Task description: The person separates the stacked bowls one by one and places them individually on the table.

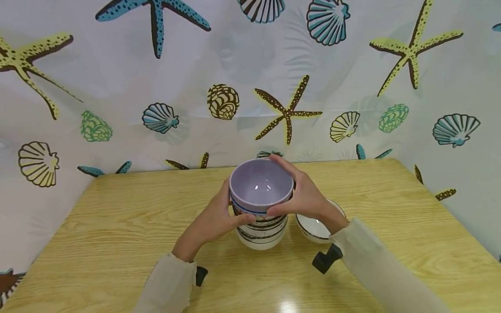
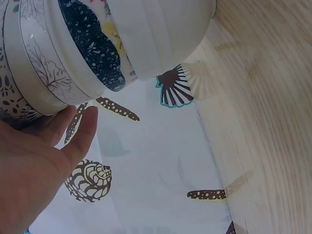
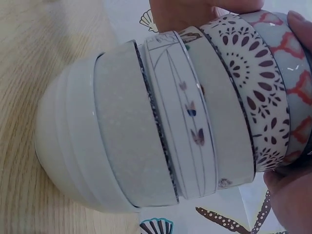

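Two hands at a stack (image 1: 263, 234) of bowls, mid-surface (image 1: 137, 226), toward the far side. Left hand (image 1: 213, 219) curls round the stack's upper left, thumb along the near side. Right hand (image 1: 307, 195) grips the upper right, fingers reaching to the far rim, thumb on the near side. Both hold the stack between them, set about a bowl's breadth apart.

Topmost: a lavender bowl (image 1: 261, 180), mouth up, glossy, its inside catching two bright glints. Side view from the right wrist shows the others nested below: red lattice bowl (image 3: 298, 90) high up, then petal bowl (image 3: 258, 80), further down a tulip bowl (image 3: 183, 117), a speckled bowl (image 3: 134, 129), and a ribbed bowl (image 3: 66, 136), plain white, lowest. Whether its foot touches the surface, I cannot tell.

Just right of the stack, apart from it: a white bowl (image 1: 313, 227), dark-rimmed, mouth up, partly hidden by the right wrist.

Pale sleeves (image 1: 385, 267) on both arms; black mounts (image 1: 326, 259) below the cuffs. Surface is yellowish wood grain. Beyond it hangs a cloth (image 1: 188, 82), white, printed with shells and starfish.
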Demonstrator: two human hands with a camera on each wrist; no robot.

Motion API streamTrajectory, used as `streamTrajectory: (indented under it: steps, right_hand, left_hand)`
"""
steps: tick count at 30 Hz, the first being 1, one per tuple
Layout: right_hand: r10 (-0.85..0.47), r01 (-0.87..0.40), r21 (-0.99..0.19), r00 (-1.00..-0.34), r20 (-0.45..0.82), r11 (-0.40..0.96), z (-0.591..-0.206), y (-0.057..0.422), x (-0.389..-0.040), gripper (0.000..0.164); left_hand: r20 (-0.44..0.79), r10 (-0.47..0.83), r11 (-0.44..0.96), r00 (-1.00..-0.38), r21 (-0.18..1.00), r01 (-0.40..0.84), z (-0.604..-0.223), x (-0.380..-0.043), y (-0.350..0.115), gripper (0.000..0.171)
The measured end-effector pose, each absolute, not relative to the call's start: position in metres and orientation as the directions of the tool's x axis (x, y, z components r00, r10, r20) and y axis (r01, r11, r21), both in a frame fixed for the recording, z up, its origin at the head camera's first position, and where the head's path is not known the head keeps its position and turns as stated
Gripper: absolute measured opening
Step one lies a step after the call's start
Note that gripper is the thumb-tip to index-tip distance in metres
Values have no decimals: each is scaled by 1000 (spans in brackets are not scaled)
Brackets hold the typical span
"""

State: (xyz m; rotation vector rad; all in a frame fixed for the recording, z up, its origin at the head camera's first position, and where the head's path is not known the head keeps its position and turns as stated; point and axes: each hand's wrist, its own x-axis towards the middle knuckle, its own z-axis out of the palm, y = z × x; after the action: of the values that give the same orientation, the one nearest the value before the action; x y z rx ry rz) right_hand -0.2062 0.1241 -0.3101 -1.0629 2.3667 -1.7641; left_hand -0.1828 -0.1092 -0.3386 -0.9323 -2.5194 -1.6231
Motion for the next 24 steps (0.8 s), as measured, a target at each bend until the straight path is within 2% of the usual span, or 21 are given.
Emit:
streamTrajectory:
  steps: [12, 24]
  right_hand:
    - [-413, -559, -824, -774, 479, 92, -306, 129, -203, 125]
    - [-370, -580, -811, -772, 517, 76, -292, 144, -199, 114]
  left_hand:
    - [284, 494, 306, -822, 828, 470, -337, -183, -108, 109]
    - [209, 464, 382, -861, 830, 407, -335, -181, -110, 108]
